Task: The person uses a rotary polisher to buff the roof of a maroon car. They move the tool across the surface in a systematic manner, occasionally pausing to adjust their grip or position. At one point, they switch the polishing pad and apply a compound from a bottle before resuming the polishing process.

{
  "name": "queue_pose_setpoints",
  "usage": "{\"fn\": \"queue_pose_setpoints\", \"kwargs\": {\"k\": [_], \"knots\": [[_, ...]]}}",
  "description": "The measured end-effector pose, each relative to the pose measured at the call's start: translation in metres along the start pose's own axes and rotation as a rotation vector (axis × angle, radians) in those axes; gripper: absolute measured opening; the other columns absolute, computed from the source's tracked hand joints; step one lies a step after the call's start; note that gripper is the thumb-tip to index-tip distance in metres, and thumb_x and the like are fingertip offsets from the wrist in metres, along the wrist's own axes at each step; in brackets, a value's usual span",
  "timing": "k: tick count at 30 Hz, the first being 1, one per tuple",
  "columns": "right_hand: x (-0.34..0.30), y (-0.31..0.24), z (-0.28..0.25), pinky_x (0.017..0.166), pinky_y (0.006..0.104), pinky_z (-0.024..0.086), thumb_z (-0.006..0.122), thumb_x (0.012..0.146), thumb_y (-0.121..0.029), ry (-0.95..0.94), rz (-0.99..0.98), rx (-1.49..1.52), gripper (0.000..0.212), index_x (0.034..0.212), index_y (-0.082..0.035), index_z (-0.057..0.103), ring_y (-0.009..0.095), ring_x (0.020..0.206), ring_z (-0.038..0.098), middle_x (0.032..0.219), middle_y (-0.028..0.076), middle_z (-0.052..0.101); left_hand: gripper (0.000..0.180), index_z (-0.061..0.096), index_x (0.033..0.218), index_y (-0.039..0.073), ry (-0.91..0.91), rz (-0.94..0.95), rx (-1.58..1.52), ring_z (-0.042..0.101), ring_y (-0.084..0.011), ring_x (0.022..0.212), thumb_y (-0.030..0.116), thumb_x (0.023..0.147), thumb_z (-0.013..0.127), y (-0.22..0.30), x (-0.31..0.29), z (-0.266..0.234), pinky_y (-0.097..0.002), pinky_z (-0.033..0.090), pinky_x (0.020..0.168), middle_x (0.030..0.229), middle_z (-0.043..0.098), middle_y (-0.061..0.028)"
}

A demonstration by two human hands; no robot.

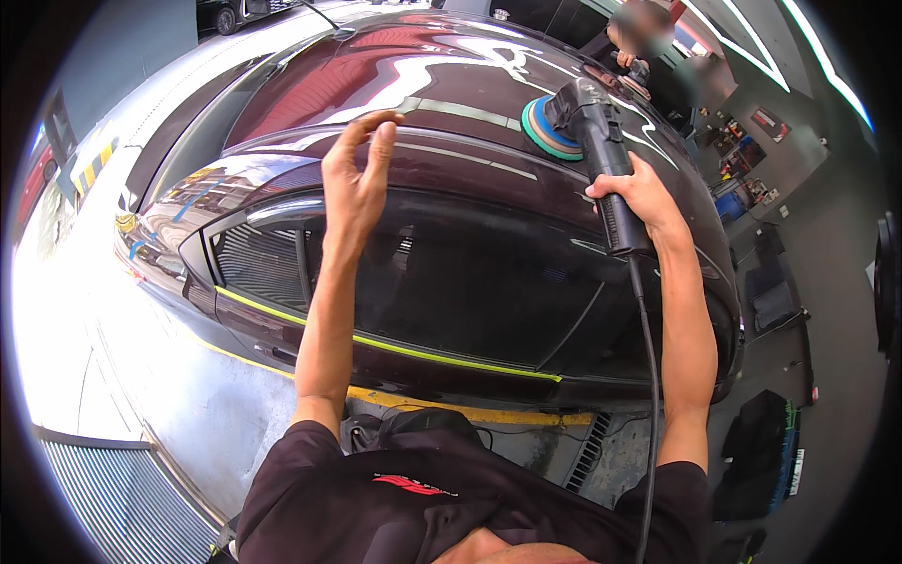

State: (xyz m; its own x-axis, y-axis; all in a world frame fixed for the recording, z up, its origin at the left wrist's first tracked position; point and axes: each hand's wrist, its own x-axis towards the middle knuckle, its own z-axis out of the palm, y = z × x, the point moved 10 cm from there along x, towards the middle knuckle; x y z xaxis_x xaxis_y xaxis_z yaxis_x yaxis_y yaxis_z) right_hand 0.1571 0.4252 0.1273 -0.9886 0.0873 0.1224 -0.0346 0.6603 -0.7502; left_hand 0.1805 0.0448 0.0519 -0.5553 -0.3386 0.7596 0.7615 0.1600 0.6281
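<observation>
My right hand (635, 193) is wrapped round the black body of a car polisher (599, 141). The tool's round pad (551, 130), blue with a green rim, is at the glossy dark roof (451, 85) of a car; I cannot tell whether it presses flat. From the polisher's rear end a black cord (648, 338) runs down past my right forearm. My left hand (357, 179) is raised near the roof edge above the side windows, fingers apart and bent a little, holding nothing. It is unclear whether it touches the car.
Yellow-green tape (442, 353) lines the lower window edge. Across the car, another person (648, 38) holds a similar tool at the roof. A floor drain grate (589, 451) and a yellow floor line (395, 399) lie beside the car. Shelves with items (738, 160) stand at the right.
</observation>
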Motion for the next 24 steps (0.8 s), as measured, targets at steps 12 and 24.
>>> {"fn": "queue_pose_setpoints", "kwargs": {"k": [12,24], "knots": [[0.258,-0.029,0.031,0.053,0.0343,0.059,0.082,0.066,-0.018,-0.125,0.185,0.191,0.047,0.100,0.004,0.060,0.025,0.058,0.068,0.081,0.014,0.066,0.034,0.062,0.129,0.000,-0.038,0.089,0.578,0.060,-0.0317,0.111,0.020,0.101,0.063,-0.094,0.047,-0.043,-0.0426,0.042,0.104,0.114,0.068,-0.0159],[0.424,-0.082,0.105,0.053,0.0340,0.056,0.080,0.066,-0.022,-0.064,0.194,0.123,0.038,0.093,0.000,0.064,0.021,0.055,0.064,0.074,0.011,0.065,0.030,0.064,0.123,0.004,-0.171,0.008,0.524,0.060,-0.0292,0.104,0.015,0.095,0.066,-0.111,0.053,-0.029,-0.0446,0.040,0.100,0.101,0.067,-0.0067]]}}
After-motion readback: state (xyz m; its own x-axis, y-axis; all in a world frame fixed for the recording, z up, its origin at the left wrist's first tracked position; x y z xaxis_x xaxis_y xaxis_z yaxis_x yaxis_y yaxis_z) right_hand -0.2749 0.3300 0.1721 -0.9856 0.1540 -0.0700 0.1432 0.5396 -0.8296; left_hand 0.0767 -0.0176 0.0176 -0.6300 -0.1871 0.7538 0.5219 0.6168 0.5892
